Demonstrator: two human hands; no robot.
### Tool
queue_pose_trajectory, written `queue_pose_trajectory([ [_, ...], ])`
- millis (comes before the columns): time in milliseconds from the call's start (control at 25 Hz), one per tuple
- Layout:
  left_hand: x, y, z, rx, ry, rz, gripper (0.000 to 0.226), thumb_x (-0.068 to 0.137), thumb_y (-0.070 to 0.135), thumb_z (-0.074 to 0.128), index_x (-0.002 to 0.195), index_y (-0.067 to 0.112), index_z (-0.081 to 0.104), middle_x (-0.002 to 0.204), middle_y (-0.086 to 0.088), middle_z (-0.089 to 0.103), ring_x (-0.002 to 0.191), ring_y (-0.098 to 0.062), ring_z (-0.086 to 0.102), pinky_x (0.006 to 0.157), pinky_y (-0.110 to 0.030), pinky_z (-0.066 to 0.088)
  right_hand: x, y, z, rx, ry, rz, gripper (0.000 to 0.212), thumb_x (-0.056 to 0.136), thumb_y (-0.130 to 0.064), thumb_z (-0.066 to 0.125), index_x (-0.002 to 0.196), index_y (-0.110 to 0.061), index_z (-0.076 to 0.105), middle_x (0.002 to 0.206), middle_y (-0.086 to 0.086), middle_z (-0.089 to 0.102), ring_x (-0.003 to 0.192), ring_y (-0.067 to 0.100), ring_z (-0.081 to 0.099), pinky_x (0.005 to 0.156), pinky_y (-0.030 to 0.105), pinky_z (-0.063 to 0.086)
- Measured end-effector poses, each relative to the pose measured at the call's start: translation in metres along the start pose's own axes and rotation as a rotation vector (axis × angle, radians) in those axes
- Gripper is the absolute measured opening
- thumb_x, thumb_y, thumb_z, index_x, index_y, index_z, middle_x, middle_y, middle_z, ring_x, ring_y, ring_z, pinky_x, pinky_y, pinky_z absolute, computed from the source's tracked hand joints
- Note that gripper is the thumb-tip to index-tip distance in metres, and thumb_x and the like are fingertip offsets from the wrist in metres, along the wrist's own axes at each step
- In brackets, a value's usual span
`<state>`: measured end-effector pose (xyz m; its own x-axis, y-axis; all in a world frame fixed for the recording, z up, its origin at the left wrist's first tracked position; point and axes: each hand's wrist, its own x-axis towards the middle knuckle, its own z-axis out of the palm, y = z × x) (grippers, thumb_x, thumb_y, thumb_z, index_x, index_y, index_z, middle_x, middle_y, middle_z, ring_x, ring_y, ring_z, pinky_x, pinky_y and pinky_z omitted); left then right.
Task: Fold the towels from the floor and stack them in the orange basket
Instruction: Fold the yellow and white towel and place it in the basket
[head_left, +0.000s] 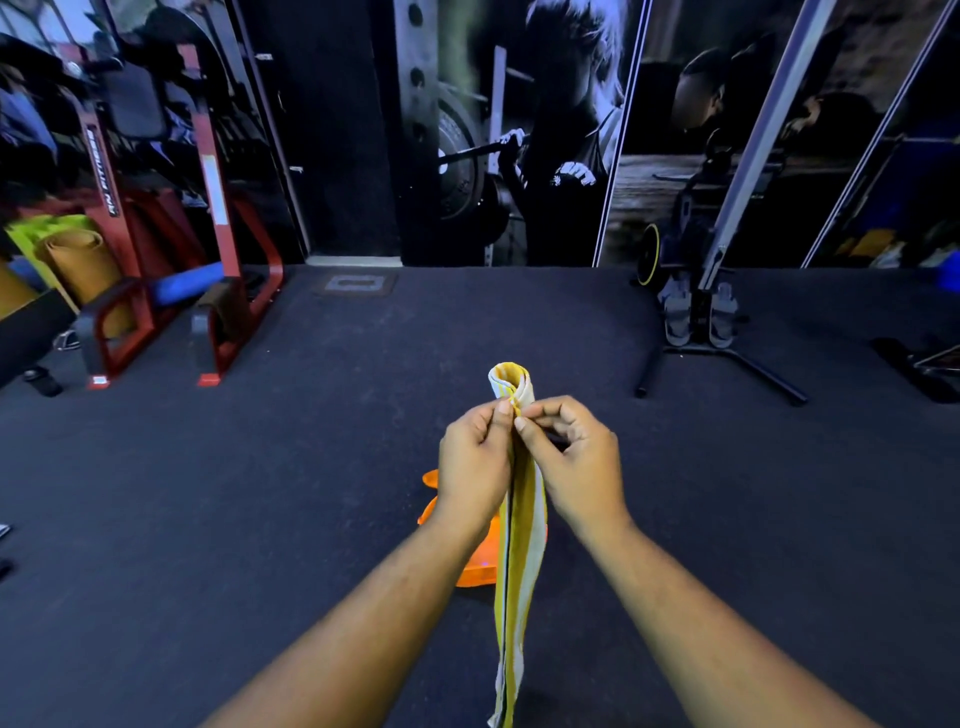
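Yellow and white stripes run down the towel (519, 545), which hangs in a long narrow fold from both hands held close together in front of the person. The left hand (475, 467) pinches the towel near its top edge with thumb and fingers curled onto the cloth, and the right hand (569, 462) pinches the same edge just beside it, its fingers bent in too, so the two sets of fingertips almost touch. Above the pinch a short loop of cloth stands up and curls over. Below the hands the towel drops straight, its lower end running out of the bottom of the view.

Behind the towel and the left forearm, the orange basket (475, 564) sits on the dark floor (208, 519), mostly hidden, with only parts of its rim and side showing. Whether anything lies in it cannot be told.

Farther off, a red metal gym frame (218, 208) stands at the left, with rolled mats (83, 265) beside it. A rowing machine (711, 291) stands at the right before a wall mural (545, 130) of weightlifters.
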<state>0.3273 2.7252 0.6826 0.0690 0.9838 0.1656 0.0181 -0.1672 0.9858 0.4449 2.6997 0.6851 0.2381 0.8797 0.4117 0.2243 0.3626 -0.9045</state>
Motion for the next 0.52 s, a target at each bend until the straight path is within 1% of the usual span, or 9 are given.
queue_pose_trajectory([
  [120,0.001,0.010,-0.007,-0.039,-0.081,-0.010,0.022,0.089,0.034,0.075,0.102,0.017,0.077,0.095,-0.011,0.078,0.099,-0.037,0.072,0.092,-0.059,0.056,0.003,0.003,-0.007,0.157,-0.118,0.087,0.018,0.098,-0.011,0.050,0.108,-0.017,0.064,0.106,0.006,0.076,0.106,0.021,0.071,0.094,0.040,0.055],
  [160,0.003,0.013,-0.011,-0.030,-0.092,-0.003,0.017,0.087,0.026,0.079,0.101,0.016,0.077,0.094,-0.011,0.078,0.098,-0.037,0.073,0.092,-0.058,0.056,0.006,0.000,-0.011,0.251,-0.161,0.152,0.020,0.099,-0.006,0.044,0.111,-0.015,0.058,0.107,0.011,0.077,0.107,0.024,0.072,0.096,0.040,0.055],
  [240,0.007,0.015,-0.019,-0.001,-0.112,-0.002,0.014,0.090,0.011,0.076,0.104,0.012,0.077,0.096,-0.010,0.079,0.097,-0.034,0.075,0.091,-0.059,0.057,0.018,-0.002,-0.023,0.351,-0.198,0.228,0.025,0.102,0.005,0.037,0.112,-0.015,0.046,0.101,0.014,0.078,0.099,0.025,0.074,0.090,0.036,0.058],
  [280,0.010,0.019,-0.024,0.018,-0.139,-0.002,0.016,0.092,0.006,0.073,0.107,0.011,0.076,0.099,-0.012,0.078,0.099,-0.032,0.074,0.091,-0.060,0.057,0.026,0.000,-0.029,0.343,-0.159,0.228,0.026,0.102,0.007,0.039,0.113,-0.016,0.043,0.099,0.013,0.077,0.095,0.025,0.075,0.085,0.036,0.058],
  [320,0.012,0.024,-0.028,0.041,-0.182,0.007,0.018,0.093,0.004,0.070,0.110,0.011,0.074,0.103,-0.014,0.078,0.099,-0.030,0.074,0.092,-0.058,0.057,0.034,0.005,-0.038,0.297,-0.097,0.213,0.026,0.101,0.005,0.048,0.115,-0.017,0.044,0.102,0.011,0.075,0.095,0.023,0.074,0.085,0.037,0.058],
  [360,0.015,0.030,-0.033,0.064,-0.236,0.028,0.020,0.095,0.004,0.069,0.113,0.011,0.073,0.105,-0.015,0.077,0.097,-0.026,0.072,0.091,-0.055,0.058,0.041,0.011,-0.046,0.219,-0.076,0.200,0.030,0.099,-0.003,0.059,0.122,-0.018,0.046,0.111,0.008,0.072,0.103,0.019,0.071,0.090,0.038,0.056],
  [440,0.023,0.043,-0.045,0.085,-0.350,0.083,0.022,0.096,0.005,0.066,0.117,0.011,0.069,0.102,-0.009,0.076,0.092,-0.017,0.069,0.082,-0.039,0.060,0.047,0.016,-0.058,0.110,-0.214,0.231,0.061,0.090,-0.025,0.075,0.142,-0.023,0.043,0.133,-0.002,0.062,0.124,0.009,0.059,0.104,0.033,0.048],
  [480,0.029,0.049,-0.051,0.080,-0.380,0.101,0.024,0.097,0.006,0.066,0.119,0.012,0.067,0.099,-0.004,0.074,0.089,-0.013,0.067,0.079,-0.031,0.058,0.049,0.015,-0.060,0.116,-0.293,0.274,0.070,0.085,-0.028,0.076,0.147,-0.023,0.042,0.137,-0.004,0.060,0.127,0.007,0.057,0.105,0.030,0.047],
  [520,0.035,0.054,-0.057,0.072,-0.378,0.108,0.025,0.097,0.007,0.065,0.121,0.013,0.064,0.097,-0.002,0.073,0.088,-0.012,0.066,0.077,-0.027,0.056,0.052,0.013,-0.062,0.140,-0.329,0.303,0.069,0.083,-0.027,0.076,0.145,-0.020,0.047,0.135,-0.002,0.064,0.124,0.008,0.060,0.103,0.030,0.048],
])
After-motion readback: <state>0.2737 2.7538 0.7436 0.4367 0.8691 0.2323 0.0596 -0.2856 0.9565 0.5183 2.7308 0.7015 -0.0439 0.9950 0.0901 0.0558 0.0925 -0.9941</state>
